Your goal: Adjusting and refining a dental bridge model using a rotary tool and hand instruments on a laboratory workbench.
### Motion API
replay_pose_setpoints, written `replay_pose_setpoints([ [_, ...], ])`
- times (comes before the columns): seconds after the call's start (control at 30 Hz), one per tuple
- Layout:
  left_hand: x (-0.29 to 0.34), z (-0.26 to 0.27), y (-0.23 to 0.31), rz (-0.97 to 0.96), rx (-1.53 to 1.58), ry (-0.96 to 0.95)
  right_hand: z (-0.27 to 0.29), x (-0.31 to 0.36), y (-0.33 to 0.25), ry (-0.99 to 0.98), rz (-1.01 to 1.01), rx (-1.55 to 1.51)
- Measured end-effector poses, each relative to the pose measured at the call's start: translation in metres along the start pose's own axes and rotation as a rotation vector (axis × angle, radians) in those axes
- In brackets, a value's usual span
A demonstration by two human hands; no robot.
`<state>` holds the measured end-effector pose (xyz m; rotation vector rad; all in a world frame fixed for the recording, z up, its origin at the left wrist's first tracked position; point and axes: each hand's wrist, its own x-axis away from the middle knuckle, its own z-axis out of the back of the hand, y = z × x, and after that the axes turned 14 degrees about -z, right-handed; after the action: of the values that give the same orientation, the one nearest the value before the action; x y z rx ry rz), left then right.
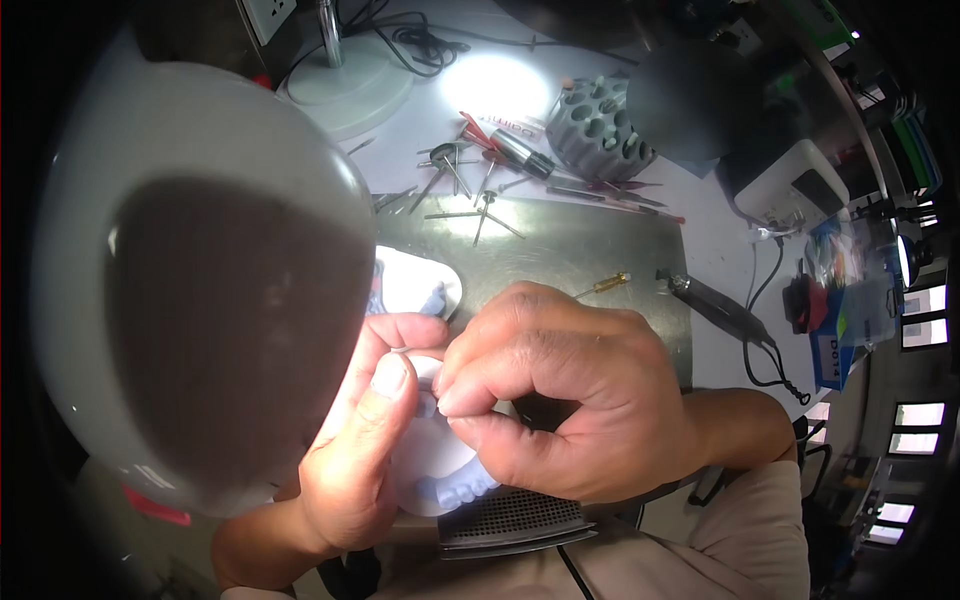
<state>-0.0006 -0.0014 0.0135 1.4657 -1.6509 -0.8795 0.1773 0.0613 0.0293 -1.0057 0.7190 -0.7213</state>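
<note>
A dental model (427, 450) with a white base and blue-grey teeth sits beneath both hands, close to the bench's front edge. Over its left side, my left hand (355, 440) is closed, thumb and forefinger pinching by a thin pale sliver. Whether its hidden fingers also grip the model is unclear. From the right comes my right hand (570, 390), its thumb and fingertips pinched together just above the blue teeth. Whatever lies in that pinch is covered by the fingers. Just behind the hands rests a second white and blue model (415, 283), partly covered by the lamp head.
A large white lamp head (210, 120) blocks the left side. On the metal plate (590, 235) lies a brass-handled tool (605, 283), beside a dark handpiece (720, 308). Behind are small shank tools (487, 205), a grey holder block (590, 125) and a perforated grille (515, 515) below.
</note>
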Motion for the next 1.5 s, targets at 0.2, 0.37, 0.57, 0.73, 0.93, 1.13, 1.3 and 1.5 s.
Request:
replay_pose_setpoints([
  [0.2, 0.0, -0.002, 0.0, -0.023, -0.078, 0.028, -0.003, 0.001, 0.0, 0.003, -0.005, -0.059],
  [0.37, -0.007, 0.006, -0.001, -0.028, -0.121, -0.077, -0.002, 0.001, 0.004, -0.006, -0.037, -0.046],
  [0.57, 0.003, 0.008, 0.005, -0.052, -0.21, -0.08, -0.005, 0.002, -0.002, -0.045, -0.056, -0.068],
  [0.73, -0.009, 0.007, -0.002, -0.021, -0.136, -0.112, 0.0, 0.001, 0.004, -0.034, -0.094, -0.03],
  [0.93, -0.002, 0.002, -0.001, -0.03, 0.05, -0.041, 0.0, 0.0, 0.0, -0.045, -0.105, -0.031],
  [1.13, -0.004, 0.004, -0.001, -0.014, -0.073, -0.037, 0.008, -0.002, -0.001, -0.094, -0.071, 0.01],
  [1.3, -0.005, -0.001, 0.004, 0.061, -0.069, -0.017, 0.031, -0.01, -0.001, -0.119, -0.09, 0.261],
  [1.5, -0.001, -0.004, 0.0, 0.123, 0.03, -0.05, 0.083, 0.017, 0.025, -0.115, -0.178, 0.923],
])
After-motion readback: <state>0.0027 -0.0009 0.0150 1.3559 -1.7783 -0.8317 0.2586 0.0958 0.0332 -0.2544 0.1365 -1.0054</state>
